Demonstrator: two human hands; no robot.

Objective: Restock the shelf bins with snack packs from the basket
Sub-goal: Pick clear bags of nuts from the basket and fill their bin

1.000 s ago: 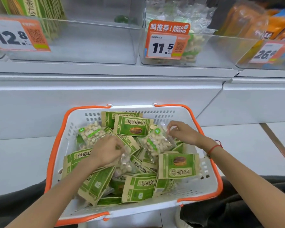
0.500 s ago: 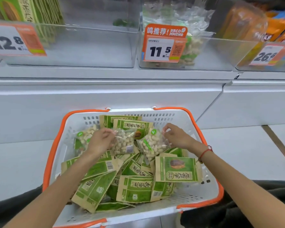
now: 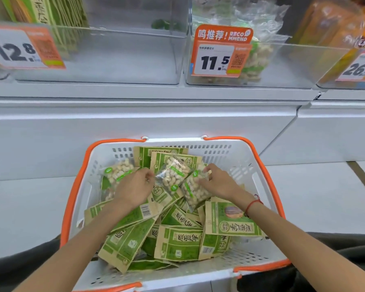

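Note:
A white basket point(image 3: 259, 186) with orange rims holds several green-and-kraft snack packs point(image 3: 178, 243) and a few clear peanut packs. My left hand point(image 3: 135, 186) pinches the corner of one clear peanut pack point(image 3: 174, 173), lifted slightly over the pile. My right hand point(image 3: 217, 181) grips a second clear peanut pack point(image 3: 195, 192) beside it. A third clear pack point(image 3: 118, 172) lies at the basket's back left. Above, a clear shelf bin point(image 3: 282, 66) tagged 11.5 holds similar peanut packs.
A clear bin point(image 3: 114, 60) tagged 12.8 at upper left holds green packs standing at its left side. A bin tagged 26.8 point(image 3: 358, 69) with orange packs is at upper right. A white shelf ledge point(image 3: 156, 95) runs between the bins and the basket.
My left hand has pulled a clear peanut pack up out of the pile and moved it right. My right hand has closed on the neighbouring clear pack.

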